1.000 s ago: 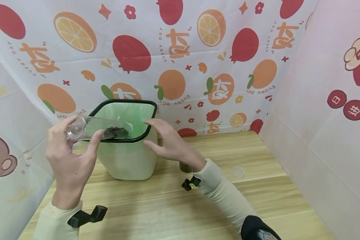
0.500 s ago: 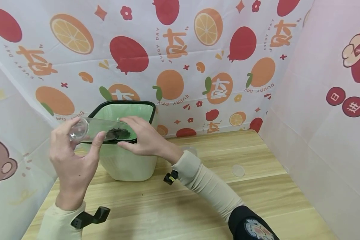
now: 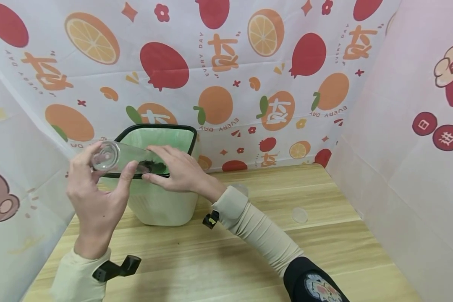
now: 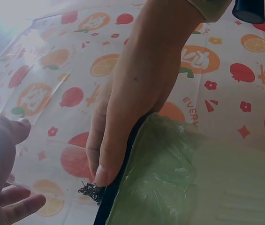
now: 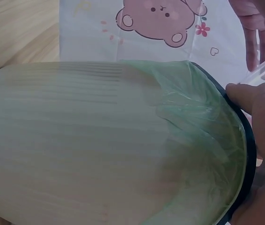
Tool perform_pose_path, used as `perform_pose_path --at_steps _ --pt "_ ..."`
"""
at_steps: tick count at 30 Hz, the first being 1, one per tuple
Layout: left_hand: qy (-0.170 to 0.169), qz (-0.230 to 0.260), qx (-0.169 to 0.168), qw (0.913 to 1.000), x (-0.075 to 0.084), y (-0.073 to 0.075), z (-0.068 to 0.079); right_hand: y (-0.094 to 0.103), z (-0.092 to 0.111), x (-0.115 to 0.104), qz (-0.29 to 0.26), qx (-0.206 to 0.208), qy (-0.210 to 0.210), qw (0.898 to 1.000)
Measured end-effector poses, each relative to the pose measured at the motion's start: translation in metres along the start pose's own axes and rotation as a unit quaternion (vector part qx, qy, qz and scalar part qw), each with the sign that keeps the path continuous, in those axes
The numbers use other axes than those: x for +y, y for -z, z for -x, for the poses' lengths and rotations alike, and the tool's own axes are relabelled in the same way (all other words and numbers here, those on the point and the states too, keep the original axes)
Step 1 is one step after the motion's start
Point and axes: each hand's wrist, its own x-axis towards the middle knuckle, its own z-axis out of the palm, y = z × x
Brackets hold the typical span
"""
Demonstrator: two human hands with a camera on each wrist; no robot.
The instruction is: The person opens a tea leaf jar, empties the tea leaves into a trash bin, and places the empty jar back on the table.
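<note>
My left hand (image 3: pixel 99 197) grips a clear glass (image 3: pixel 126 154) near its round base, thumb in front. The glass lies almost level over a pale bin (image 3: pixel 163 207), mouth end to the right. Dark wiry shreds (image 3: pixel 153 167), like dry tea leaves, lie inside toward the mouth; they also show as a dark clump (image 4: pixel 92 192) in the left wrist view. My right hand (image 3: pixel 182 170) holds the mouth end, fingers on the far side and thumb (image 5: pixel 245 96) on the near side by the bin's black rim (image 5: pixel 249 145). The mouth itself is hidden behind that hand.
A thin green bag (image 5: pixel 193 103) lines the bin. On the wooden table (image 3: pixel 226 260) lie a translucent disc (image 3: pixel 299 215) and a clear round piece (image 3: pixel 241 189) partly behind the right sleeve. Printed cloth walls stand behind and at both sides.
My right hand has moved left from the bin's right rim onto the glass's mouth end. The left hand has shifted slightly right, and the glass's base has turned more toward the head camera.
</note>
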Motion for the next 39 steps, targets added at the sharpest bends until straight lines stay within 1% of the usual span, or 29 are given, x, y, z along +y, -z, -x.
perform_pose_path --at_steps 5,10,13,16,22,25,29,36,39 --pt "0.006 0.004 -0.004 1.0 -0.006 0.0 0.002 -0.003 -0.001 0.0 0.006 -0.003 -0.014 1.0" --pt "0.004 0.006 -0.014 0.9999 -0.011 0.001 0.005 -0.006 0.0 0.0 0.011 0.004 -0.018 1.0" --pt "0.007 0.014 -0.014 0.9998 -0.013 0.003 0.009 -0.007 0.0 -0.001 0.01 0.006 -0.019 1.0" --pt "0.013 0.02 -0.013 0.9996 -0.016 0.005 0.014 -0.008 0.0 -0.002 0.006 0.008 -0.015 1.0" --pt "0.01 0.014 -0.035 0.9992 -0.025 0.003 0.023 -0.009 -0.001 -0.003 0.008 0.023 -0.002 1.0" --pt "0.009 0.007 -0.03 0.9995 -0.028 0.001 0.025 -0.01 -0.001 -0.004 0.007 0.02 0.001 1.0" --pt "0.013 0.006 -0.019 0.9997 -0.026 0.0 0.025 -0.01 0.0 -0.005 0.006 0.017 0.004 1.0" --pt "0.022 0.042 -0.009 0.9988 -0.018 -0.008 0.021 -0.007 0.0 -0.004 0.009 0.019 -0.003 1.0" --pt "0.026 0.046 -0.007 0.9986 -0.017 -0.009 0.021 -0.004 -0.001 -0.002 -0.005 0.013 -0.004 1.0"
